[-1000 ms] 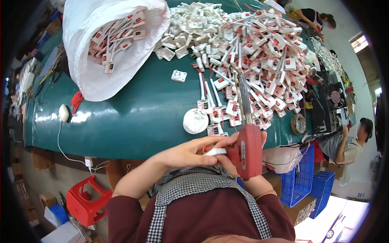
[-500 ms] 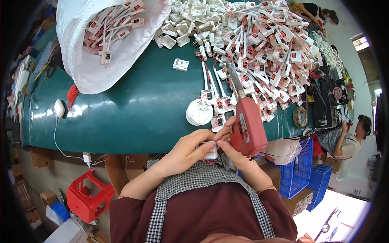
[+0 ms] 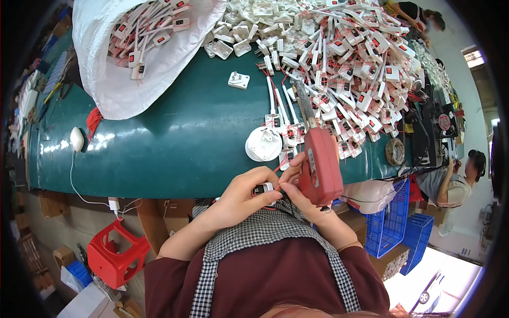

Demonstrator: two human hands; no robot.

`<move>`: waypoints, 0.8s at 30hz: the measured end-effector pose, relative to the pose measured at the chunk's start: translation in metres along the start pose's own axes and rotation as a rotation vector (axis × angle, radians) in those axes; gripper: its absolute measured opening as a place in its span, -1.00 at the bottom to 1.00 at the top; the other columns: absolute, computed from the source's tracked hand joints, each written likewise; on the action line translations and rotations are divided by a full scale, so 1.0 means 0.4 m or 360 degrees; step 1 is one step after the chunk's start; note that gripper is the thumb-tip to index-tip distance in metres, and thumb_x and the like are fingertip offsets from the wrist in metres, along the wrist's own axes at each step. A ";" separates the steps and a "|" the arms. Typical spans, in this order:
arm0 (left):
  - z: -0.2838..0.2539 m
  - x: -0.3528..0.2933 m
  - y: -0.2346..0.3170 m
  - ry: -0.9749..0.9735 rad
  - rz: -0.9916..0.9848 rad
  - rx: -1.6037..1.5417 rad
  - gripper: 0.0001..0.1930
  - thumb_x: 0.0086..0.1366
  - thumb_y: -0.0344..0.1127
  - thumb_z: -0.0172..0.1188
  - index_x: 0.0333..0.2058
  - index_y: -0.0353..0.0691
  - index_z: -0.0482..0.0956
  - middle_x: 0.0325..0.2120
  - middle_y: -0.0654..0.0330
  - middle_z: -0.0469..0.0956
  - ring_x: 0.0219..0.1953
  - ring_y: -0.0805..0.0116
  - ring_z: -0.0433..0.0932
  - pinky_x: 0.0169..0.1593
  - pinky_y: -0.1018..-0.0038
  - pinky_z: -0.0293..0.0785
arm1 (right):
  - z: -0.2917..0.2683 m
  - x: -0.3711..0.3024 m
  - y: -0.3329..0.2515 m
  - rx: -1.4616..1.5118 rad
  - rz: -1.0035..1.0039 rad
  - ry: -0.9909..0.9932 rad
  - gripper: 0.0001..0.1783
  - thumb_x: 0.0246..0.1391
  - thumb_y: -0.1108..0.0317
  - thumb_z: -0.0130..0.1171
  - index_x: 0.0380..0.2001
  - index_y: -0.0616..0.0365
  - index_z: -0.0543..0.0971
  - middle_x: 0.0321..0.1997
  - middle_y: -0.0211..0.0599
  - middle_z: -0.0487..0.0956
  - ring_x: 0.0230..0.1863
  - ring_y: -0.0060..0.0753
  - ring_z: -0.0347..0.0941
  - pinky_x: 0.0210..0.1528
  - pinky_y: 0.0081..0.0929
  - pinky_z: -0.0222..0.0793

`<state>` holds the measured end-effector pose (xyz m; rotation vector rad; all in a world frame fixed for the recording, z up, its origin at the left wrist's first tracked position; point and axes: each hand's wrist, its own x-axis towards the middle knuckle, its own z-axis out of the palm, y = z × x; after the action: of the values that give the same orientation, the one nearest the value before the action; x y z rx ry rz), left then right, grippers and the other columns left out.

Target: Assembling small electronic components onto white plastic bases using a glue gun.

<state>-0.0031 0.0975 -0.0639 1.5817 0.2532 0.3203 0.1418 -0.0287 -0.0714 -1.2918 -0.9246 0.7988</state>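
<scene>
My left hand [image 3: 245,195] is closed around a small white switch housing [image 3: 263,187] with a dark centre, held just over the table's near edge. My right hand [image 3: 297,193] is beside it, thumb and fingers pinched at a thin red wire by the housing. A red pistol-shaped tool [image 3: 324,164] with a long metal barrel sits in that same hand, its barrel leaning away toward the pile. Part of the right hand's grip is hidden behind the tool. Beyond my hands are a round white piece [image 3: 263,144] and several white switch pieces with stems [image 3: 290,135].
A large heap of white switch pieces with red wires [image 3: 355,79] fills the far right of the green table [image 3: 185,153]. White plug covers [image 3: 254,26] lie behind it. At the left stands an open white sack [image 3: 154,95]. One plug piece [image 3: 239,80] lies alone. Co-workers [image 3: 448,185] are at the right.
The housing has turned in my left hand, so its dark centre now shows. My right fingers have moved slightly left to the red wire, and the red tool has shifted a little left with them.
</scene>
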 end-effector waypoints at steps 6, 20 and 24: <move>-0.102 0.050 0.036 0.0379 -0.0359 0.0025 -0.90 0.18 -0.43 0.23 -0.41 -0.37 0.57 -0.47 0.24 0.53 -0.47 0.58 0.48 -0.42 0.62 0.41 | -0.025 0.001 0.019 -0.0228 -0.0196 -0.0017 0.17 -0.10 0.72 0.23 0.39 -0.01 -0.30 0.02 0.00 0.39 -0.21 -0.32 0.56 -0.27 -0.54 0.51; -0.067 0.126 -0.017 0.0459 -0.0028 0.1361 -0.92 0.06 -0.47 0.22 -0.46 -0.22 0.49 -0.48 0.24 0.53 -0.47 0.26 0.55 -0.40 0.41 0.42 | -0.136 -0.177 -0.028 0.0316 0.0349 0.0151 -0.30 -0.01 0.32 0.27 0.19 0.32 0.30 -0.04 -0.11 0.53 -0.30 -0.59 0.44 -0.28 -0.64 0.40; -0.067 0.125 -0.010 0.0444 -0.0012 0.1450 -0.92 0.09 -0.46 0.21 -0.43 -0.22 0.48 -0.48 0.23 0.51 -0.49 0.23 0.54 -0.39 0.37 0.42 | -0.148 -0.194 -0.009 0.0086 0.0532 0.0153 -0.27 -0.05 0.35 0.30 0.17 0.43 0.28 -0.27 -0.23 0.57 -0.38 -0.64 0.44 -0.39 -0.75 0.31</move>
<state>0.0343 0.1403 -0.0649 2.4290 0.6892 0.4543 0.1617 -0.1240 -0.0790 -1.4448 -0.6131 1.0029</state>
